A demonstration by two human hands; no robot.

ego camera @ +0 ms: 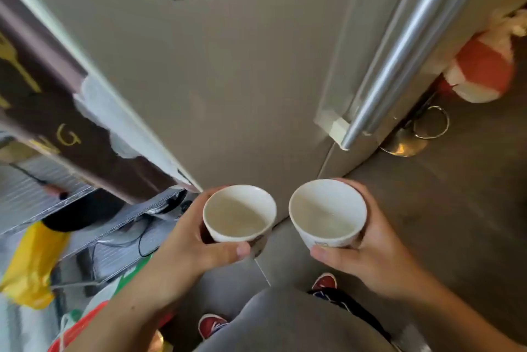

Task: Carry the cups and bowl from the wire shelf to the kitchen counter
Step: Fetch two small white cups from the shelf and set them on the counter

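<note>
I hold two white handleless cups upright in front of my body, side by side and a little apart. My left hand (188,240) grips the left cup (239,213), thumb on its near wall. My right hand (368,246) grips the right cup (327,210) the same way; a small printed mark shows on its near side. Both cups look empty inside. The wire shelf (25,194) is at the left, its tiers partly hidden by bags. No bowl and no kitchen counter are in view.
A grey refrigerator door (242,80) with a long steel handle (399,46) stands straight ahead, close. A brown box (57,112) sits on the shelf. Yellow bag (31,266) and red and green bags lie low left. A red-white ball (482,72) and doorstop (407,143) are on the grey floor right.
</note>
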